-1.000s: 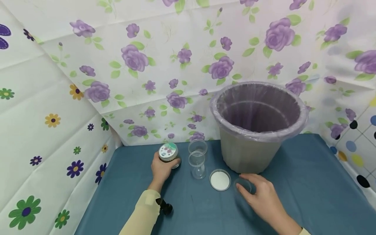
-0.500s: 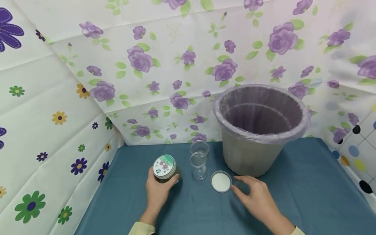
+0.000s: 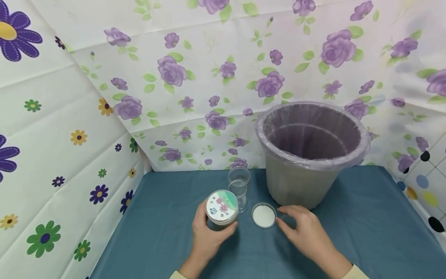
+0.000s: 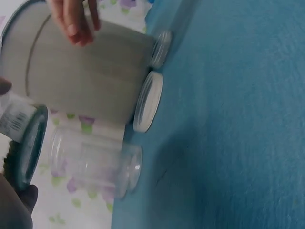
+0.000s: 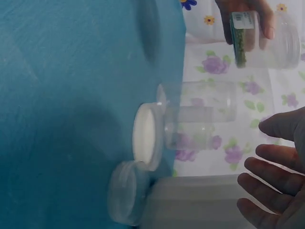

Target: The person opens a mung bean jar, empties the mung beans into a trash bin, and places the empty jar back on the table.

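Observation:
My left hand (image 3: pixel 209 236) grips a clear jar (image 5: pixel 267 40) with green grains at its bottom. Its round top (image 3: pixel 221 207) carries pink flowers and a green patch; a barcode label shows low on it in both wrist views. The jar is held above the table. My right hand (image 3: pixel 306 232) hovers with loosely bent, spread fingers and nothing between them. Just left of its fingertips in the head view lies a round lid with a white inside (image 3: pixel 263 215). Beside that sits a clear shallow lid (image 5: pixel 125 193), mostly hidden by the right hand in the head view.
Two clear empty jars (image 3: pixel 239 176) stand close together behind the held jar. A large grey bin (image 3: pixel 296 190) with a purple liner takes up the back right. Flowered sheets (image 3: pixel 195 77) line the back and sides of the blue table (image 3: pixel 167 217).
My left hand has lifted the jar and carried it right and nearer, toward the white lid. The right hand has shifted slightly left and drawn away from the clear lid.

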Demonstrator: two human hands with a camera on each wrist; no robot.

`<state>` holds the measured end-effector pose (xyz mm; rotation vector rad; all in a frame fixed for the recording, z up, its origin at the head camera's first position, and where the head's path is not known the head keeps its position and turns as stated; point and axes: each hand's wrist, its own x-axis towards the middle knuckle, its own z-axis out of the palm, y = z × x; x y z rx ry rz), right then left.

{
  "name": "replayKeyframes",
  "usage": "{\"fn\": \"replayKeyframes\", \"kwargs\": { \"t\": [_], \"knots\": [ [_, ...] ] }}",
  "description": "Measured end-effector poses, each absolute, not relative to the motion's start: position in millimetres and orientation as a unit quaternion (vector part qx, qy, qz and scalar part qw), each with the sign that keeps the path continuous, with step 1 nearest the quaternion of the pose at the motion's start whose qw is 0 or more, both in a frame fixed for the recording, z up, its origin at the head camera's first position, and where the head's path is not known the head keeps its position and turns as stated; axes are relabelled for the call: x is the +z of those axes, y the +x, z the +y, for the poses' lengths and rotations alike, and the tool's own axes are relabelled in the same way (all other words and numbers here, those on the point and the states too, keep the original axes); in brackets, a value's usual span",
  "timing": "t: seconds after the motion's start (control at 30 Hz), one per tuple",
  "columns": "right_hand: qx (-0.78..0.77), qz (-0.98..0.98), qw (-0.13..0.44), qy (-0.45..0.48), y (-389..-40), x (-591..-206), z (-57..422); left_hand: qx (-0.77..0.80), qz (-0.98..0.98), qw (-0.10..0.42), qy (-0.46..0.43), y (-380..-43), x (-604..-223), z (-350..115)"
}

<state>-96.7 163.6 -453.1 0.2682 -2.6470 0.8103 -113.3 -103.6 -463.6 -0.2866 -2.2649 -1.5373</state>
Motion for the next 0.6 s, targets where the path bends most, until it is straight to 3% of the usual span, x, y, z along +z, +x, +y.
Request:
{"fn": "replayKeyframes", "kwargs": {
  "t": [0.27,0.6],
  "knots": [
    [0.313,-0.927,0.169,0.117,-96,-438,151,-0.483,-0.841,0.157,-0.187,-115,-479,-86],
    [0.377,-0.916,0.036,0.130,-94,-427,131,-0.396,-0.880,0.141,-0.222,-111,-480,-69]
  ]
}}
